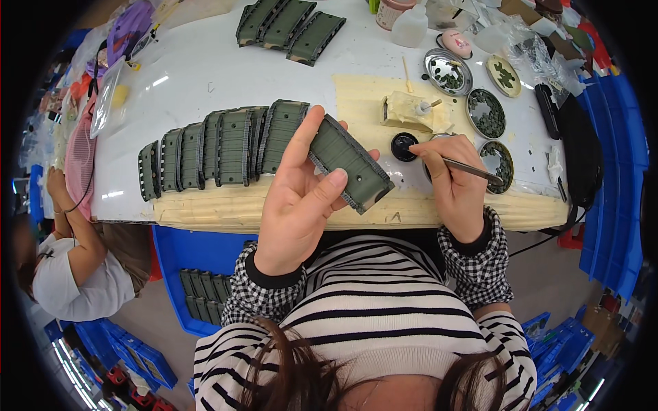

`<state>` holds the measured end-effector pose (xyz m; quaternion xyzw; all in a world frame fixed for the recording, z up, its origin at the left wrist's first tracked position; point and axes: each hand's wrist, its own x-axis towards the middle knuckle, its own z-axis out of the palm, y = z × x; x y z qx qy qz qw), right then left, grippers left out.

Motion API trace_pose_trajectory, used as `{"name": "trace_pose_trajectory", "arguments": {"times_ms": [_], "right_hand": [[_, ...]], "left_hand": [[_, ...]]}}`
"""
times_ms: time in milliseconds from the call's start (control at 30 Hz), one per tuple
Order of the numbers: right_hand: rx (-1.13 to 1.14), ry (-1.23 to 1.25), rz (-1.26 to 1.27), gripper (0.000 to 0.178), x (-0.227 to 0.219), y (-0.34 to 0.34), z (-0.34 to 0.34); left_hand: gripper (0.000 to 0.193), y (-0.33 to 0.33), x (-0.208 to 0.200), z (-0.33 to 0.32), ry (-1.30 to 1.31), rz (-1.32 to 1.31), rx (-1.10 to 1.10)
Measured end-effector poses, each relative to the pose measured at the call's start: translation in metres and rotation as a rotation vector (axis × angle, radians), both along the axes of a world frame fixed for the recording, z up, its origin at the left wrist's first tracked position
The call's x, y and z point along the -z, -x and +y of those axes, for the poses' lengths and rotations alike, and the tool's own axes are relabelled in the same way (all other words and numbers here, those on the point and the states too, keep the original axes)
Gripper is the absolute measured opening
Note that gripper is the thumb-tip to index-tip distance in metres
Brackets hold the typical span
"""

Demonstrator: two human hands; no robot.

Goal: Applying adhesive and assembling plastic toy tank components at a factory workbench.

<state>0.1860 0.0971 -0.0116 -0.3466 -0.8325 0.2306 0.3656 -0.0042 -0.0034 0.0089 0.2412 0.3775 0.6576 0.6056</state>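
Hands first, since they are nearest: the left hand (pixel 296 205) is clenched around a dark green ridged plastic part (pixel 349 168), thumb lying along its upper face and fingers wrapped underneath, holding it tilted in the air just above the worktop's front edge. The right hand (pixel 456 188) pinches a thin metal tool (pixel 473 169), probably tweezers, in a pen-like grasp; its tip end is hidden behind the fingers, close to a small round black pot (pixel 404 146).

To do this step well, my judgement is that the part should stay steady and angled toward the eyes, with the thumb kept off the spot being worked, and that the tool should be loaded lightly so nothing drips or drops between pot and part.

Just beyond, on the white worktop (pixel 205 75), a row of matching green parts (pixel 223 151) lies overlapped side by side to the left. A pale yellowish block (pixel 408 111) with a small stick standing in it sits on a cream mat behind the pot. To the right, shallow round metal dishes (pixel 485 114) hold small dark pieces. Farthest back, three more green parts (pixel 291 27) lie near the rear edge, beside a clear bottle (pixel 411 27).

Below the worktop, a blue bin (pixel 178 250) holds more green parts.
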Motion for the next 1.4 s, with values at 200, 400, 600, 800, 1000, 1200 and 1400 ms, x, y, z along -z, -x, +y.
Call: {"name": "trace_pose_trajectory", "arguments": {"times_ms": [200,400,600,800,1000,1200,1400], "right_hand": [[0.009,0.011,0.027,0.008,-0.003,-0.001,-0.002],[-0.126,0.003,0.122,0.009,-0.032,-0.005,-0.015],[-0.347,0.142,0.188,0.016,-0.042,-0.002,-0.035],[-0.331,0.173,0.211,0.018,-0.035,0.005,-0.039],[-0.283,0.178,0.187,0.018,-0.035,0.007,-0.042],[-0.266,0.141,0.170,0.018,-0.035,0.009,-0.042],[-0.268,0.123,0.152,0.020,-0.034,0.010,-0.042]], "left_hand": [[0.068,0.003,0.002,0.001,-0.015,-0.054,0.015],[0.060,0.000,0.002,0.003,-0.011,-0.053,-0.071],[0.064,-0.006,-0.004,0.007,0.020,-0.138,-0.076],[0.055,-0.010,-0.003,0.005,0.012,-0.084,-0.101],[0.056,-0.013,-0.003,0.006,0.016,-0.068,-0.123],[0.056,-0.013,-0.002,0.006,0.025,-0.046,-0.126],[0.056,-0.013,-0.001,0.005,0.029,-0.064,-0.131]]}}
